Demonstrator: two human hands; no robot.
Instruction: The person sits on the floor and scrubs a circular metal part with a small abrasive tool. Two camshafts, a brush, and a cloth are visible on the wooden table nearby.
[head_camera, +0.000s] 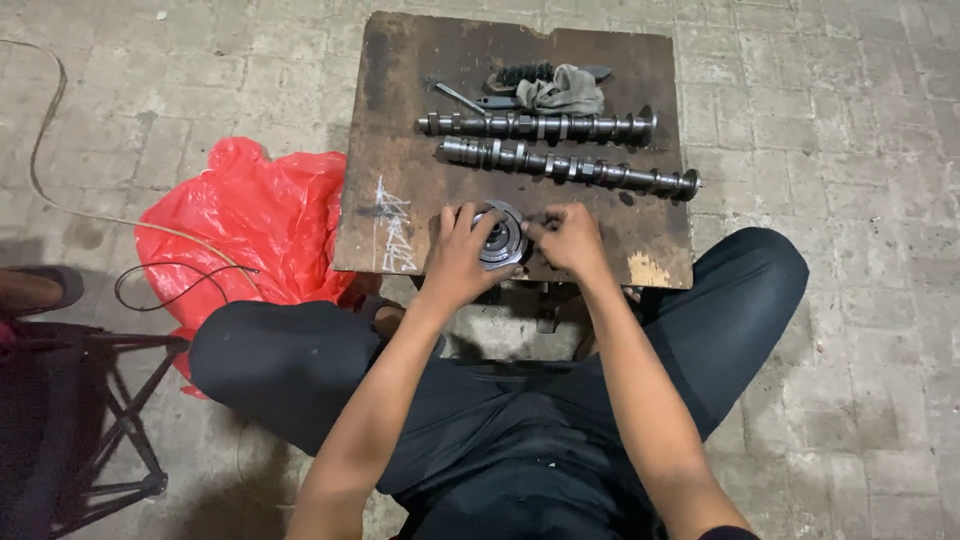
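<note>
A round metal gear-like part (502, 237) lies on the near edge of a worn brown board (400, 170). My left hand (458, 255) grips its left side with fingers curled over the rim. My right hand (568, 238) pinches its right side with closed fingertips. Beyond the hands two long metal camshafts (538, 126) (570, 166) lie side by side across the board.
A grey rag (563, 90), a black brush and small tools lie at the board's far edge. A red plastic bag (250, 220) and a black cord sit on the paved ground at left. A dark metal stand (110, 420) is at lower left.
</note>
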